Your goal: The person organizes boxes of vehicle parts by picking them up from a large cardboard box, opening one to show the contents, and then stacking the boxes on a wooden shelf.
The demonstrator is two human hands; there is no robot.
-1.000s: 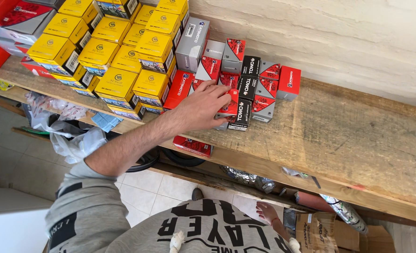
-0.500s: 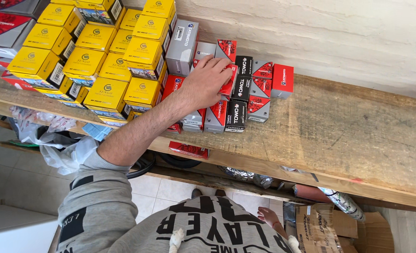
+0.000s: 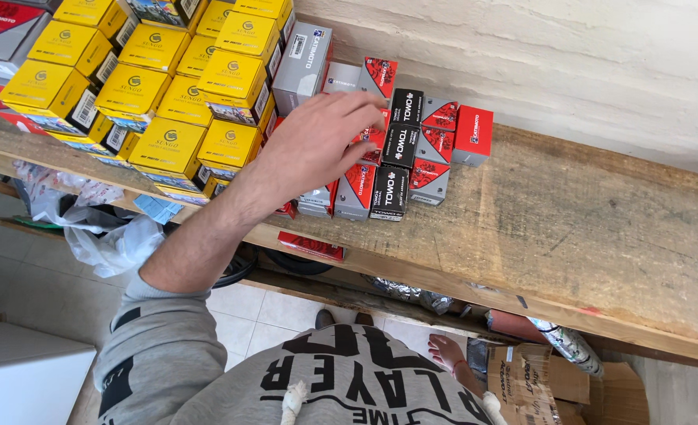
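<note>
Left hand (image 3: 317, 145) over upright small boxes (image 3: 387, 157)

Left hand (image 3: 313, 145) outstretched, palm down, fingers (image 3: 365, 110) loosely spread; right hand (image 3: 446, 352) low, hanging.

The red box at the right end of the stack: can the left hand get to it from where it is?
Probably yes. The left hand rests on the small boxes just left of the red box, and nothing stands in between above them.

Left hand (image 3: 313, 149) covers several small red and grey boxes (image 3: 341, 193); whether its fingertips grip one cannot be told. Yellow boxes (image 3: 168, 86) cut off by top and left edges. Right hand (image 3: 447, 354) mostly hidden below the shelf (image 3: 585, 228), state unclear.
</note>
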